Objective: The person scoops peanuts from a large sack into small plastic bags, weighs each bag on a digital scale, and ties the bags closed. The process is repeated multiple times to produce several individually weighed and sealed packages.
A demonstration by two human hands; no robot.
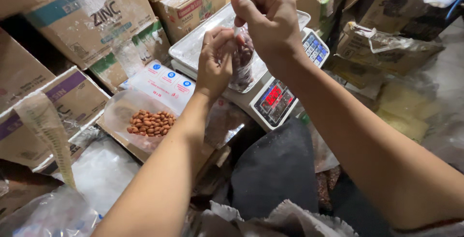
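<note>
Cardboard boxes [92, 17] are stacked along the left and back, most of them printed, some under plastic film. A digital scale [270, 97] is set in the middle, with a metal tray [193, 43] on top and a red lit display facing the camera. A dark cloth [275, 169] is seen below the scale. An open clear bag of peanuts [150, 121] is lying left of the scale, apart from both hands. A small clear bag [243, 63] of dark reddish nuts is held over the tray's front edge. The left hand [215, 65] is closed on the bag's side, fingers curled round it. The right hand [268, 19] is pinched shut on the bag's neck from above, thumb and fingertips together.
</note>
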